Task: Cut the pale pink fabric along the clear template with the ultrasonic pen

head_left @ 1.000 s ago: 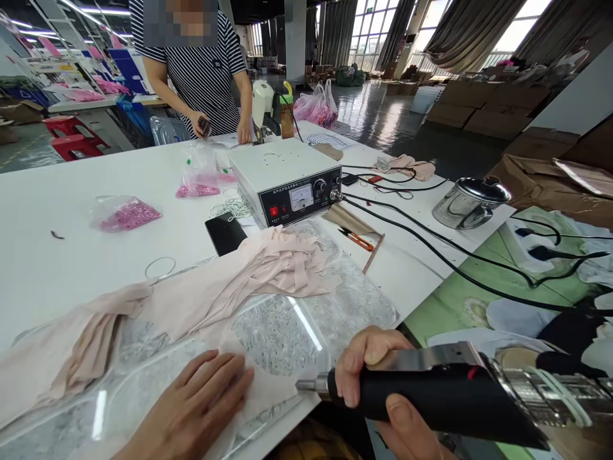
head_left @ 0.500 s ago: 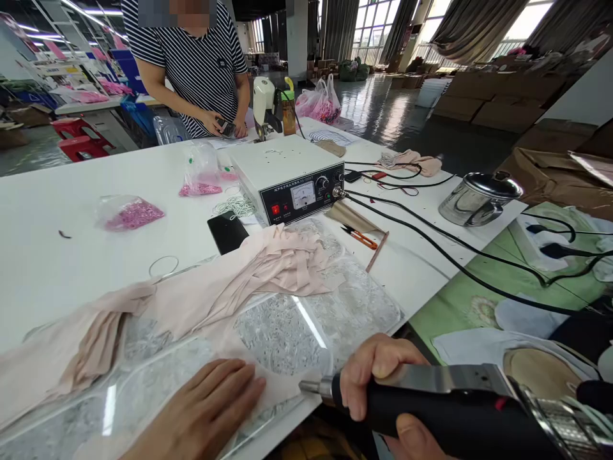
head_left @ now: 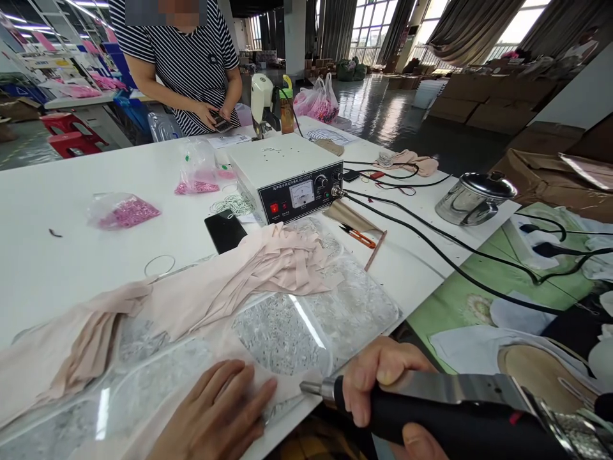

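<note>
- Open room is offered by the bare left part of the table (head_left: 43,275), beyond the stacked strips (head_left: 205,281).
- The cloth (head_left: 285,386) is pressed flat on the mat (head_left: 361,297) by the left hand (head_left: 215,412), palm down, fingers extended and slightly spread.
- The cloth's corner, near the table's front edge, is reached by the tip of the tool (head_left: 445,406); whether it is touched cannot be told.
- The tool's black barrel is gripped by the right hand (head_left: 383,377), fingers wrapped round it.
- The table's right edge is crossed by cables (head_left: 534,280), near the pot (head_left: 462,204).
</note>
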A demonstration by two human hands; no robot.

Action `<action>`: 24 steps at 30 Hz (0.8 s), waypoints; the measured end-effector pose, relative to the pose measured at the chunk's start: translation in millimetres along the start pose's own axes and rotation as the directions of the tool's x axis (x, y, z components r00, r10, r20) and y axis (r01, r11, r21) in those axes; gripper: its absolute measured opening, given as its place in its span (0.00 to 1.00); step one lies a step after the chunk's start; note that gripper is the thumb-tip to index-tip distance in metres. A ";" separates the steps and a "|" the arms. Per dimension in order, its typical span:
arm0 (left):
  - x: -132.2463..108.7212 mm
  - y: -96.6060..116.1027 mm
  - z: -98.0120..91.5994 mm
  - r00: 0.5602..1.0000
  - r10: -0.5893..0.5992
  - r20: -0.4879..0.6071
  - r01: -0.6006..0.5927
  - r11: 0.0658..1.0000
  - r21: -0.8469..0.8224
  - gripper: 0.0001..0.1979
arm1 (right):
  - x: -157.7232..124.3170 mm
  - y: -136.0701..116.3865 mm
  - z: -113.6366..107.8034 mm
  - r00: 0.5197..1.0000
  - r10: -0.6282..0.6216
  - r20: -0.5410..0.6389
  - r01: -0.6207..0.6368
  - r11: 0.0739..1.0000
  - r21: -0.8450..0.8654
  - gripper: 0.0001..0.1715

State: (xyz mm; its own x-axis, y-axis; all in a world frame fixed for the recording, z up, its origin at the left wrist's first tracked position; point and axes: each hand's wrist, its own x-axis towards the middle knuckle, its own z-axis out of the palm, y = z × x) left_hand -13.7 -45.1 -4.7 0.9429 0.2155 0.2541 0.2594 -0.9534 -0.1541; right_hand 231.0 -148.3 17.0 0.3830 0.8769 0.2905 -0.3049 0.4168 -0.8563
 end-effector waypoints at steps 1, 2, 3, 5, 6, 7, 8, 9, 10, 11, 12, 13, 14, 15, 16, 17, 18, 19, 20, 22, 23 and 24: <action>-0.7 0.4 0.7 1.000 0.001 -0.005 -0.001 1.000 0.002 0.18 | -0.2 0.0 0.1 1.000 -0.002 -0.002 0.002 1.000 0.001 0.13; -1.2 0.8 1.0 1.000 -0.002 -0.014 0.002 1.000 0.000 0.18 | -0.2 0.5 -0.4 1.000 -0.008 -0.007 0.008 1.000 0.002 0.14; -1.6 1.2 1.0 1.000 -0.006 -0.014 0.005 1.000 -0.003 0.19 | 0.3 1.5 -1.6 1.000 -0.014 -0.012 0.014 1.000 0.002 0.14; -2.4 1.9 0.5 1.000 -0.010 0.004 0.010 1.000 -0.007 0.18 | 3.1 5.2 -6.3 1.000 -0.021 -0.006 0.021 1.000 0.003 0.14; -2.9 2.2 0.2 1.000 -0.010 0.013 0.010 1.000 -0.006 0.18 | 5.3 7.5 -9.4 1.000 -0.025 0.016 0.025 1.000 0.011 0.15; -3.4 2.3 0.0 1.000 -0.009 0.024 0.009 1.000 -0.003 0.18 | 7.9 9.9 -12.5 0.998 -0.028 0.053 0.027 0.999 0.025 0.15; -3.8 2.3 -0.1 0.999 -0.006 0.037 0.005 1.000 0.005 0.18 | 10.5 12.1 -15.1 0.995 -0.029 0.097 0.025 0.999 0.042 0.16; -4.1 2.3 -0.2 0.999 -0.002 0.041 0.002 1.000 0.012 0.18 | 12.9 14.0 -16.5 0.990 -0.027 0.136 0.019 0.998 0.057 0.17; -4.0 2.2 -0.1 0.999 -0.001 0.040 0.000 1.000 0.016 0.19 | 14.7 15.3 -16.2 0.986 -0.030 0.163 0.019 0.997 0.074 0.16; -3.6 2.2 -0.1 0.999 0.001 0.034 -0.001 1.000 0.017 0.19 | 15.9 16.1 -14.0 0.985 -0.041 0.165 0.027 0.996 0.084 0.15; -3.0 2.3 -0.1 1.000 0.004 0.025 -0.004 1.000 0.019 0.19 | 16.5 16.6 -9.9 0.989 -0.051 0.139 0.040 0.996 0.080 0.14; -2.3 2.5 -0.1 1.000 0.005 0.010 -0.005 1.000 0.021 0.19 | 16.6 17.1 -4.3 0.993 -0.070 0.097 0.063 0.995 0.072 0.13; -1.6 2.8 -0.1 1.000 0.003 0.000 -0.003 1.000 0.022 0.18 | 16.6 17.8 2.4 0.995 -0.093 0.047 0.090 0.994 0.055 0.12; -1.0 3.3 -0.1 1.000 0.000 -0.010 0.000 1.000 0.023 0.18 | 16.6 19.1 9.4 0.995 -0.104 0.008 0.103 0.994 0.034 0.12; -0.7 3.9 -0.2 1.000 -0.004 -0.012 0.004 1.000 0.024 0.19 | 16.8 21.0 15.9 0.992 -0.124 -0.011 0.125 0.992 0.023 0.12; -0.8 4.6 -0.3 1.000 -0.009 -0.008 0.009 1.000 0.023 0.18 | 17.4 23.7 21.6 0.991 -0.130 -0.014 0.130 0.991 0.017 0.11; -1.2 5.2 -0.4 1.000 -0.012 0.003 0.012 1.000 0.021 0.18 | 18.3 27.0 26.0 0.990 -0.141 -0.009 0.141 0.990 0.022 0.11; -1.9 5.7 -0.6 1.000 -0.015 0.017 0.014 1.000 0.019 0.18 | 19.4 30.6 29.2 0.989 -0.146 0.001 0.146 0.989 0.029 0.11; -2.7 6.2 -0.8 0.999 -0.015 0.032 0.014 1.000 0.017 0.18 | 20.4 34.2 31.1 0.989 -0.145 0.010 0.145 0.989 0.035 0.12; -4.2 6.9 -1.0 0.998 -0.018 0.055 0.017 1.000 0.017 0.18 | 21.9 40.0 32.2 0.990 -0.141 0.022 0.140 0.989 0.049 0.12; -4.7 7.2 -0.9 0.998 -0.018 0.057 0.017 1.000 0.018 0.18 | 22.2 42.1 32.0 0.990 -0.135 0.032 0.134 0.989 0.056 0.12; -4.8 7.5 -0.7 0.998 -0.019 0.056 0.018 1.000 0.021 0.18 | 22.2 43.5 31.4 0.990 -0.132 0.042 0.129 0.990 0.062 0.12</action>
State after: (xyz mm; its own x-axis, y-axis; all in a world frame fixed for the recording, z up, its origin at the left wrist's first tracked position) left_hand -16.4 -53.4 -6.4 0.9479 0.2453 0.2034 0.2809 -0.9446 -0.1696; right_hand 198.8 -103.2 -0.4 0.3830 0.8236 0.4183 -0.3061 0.5403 -0.7838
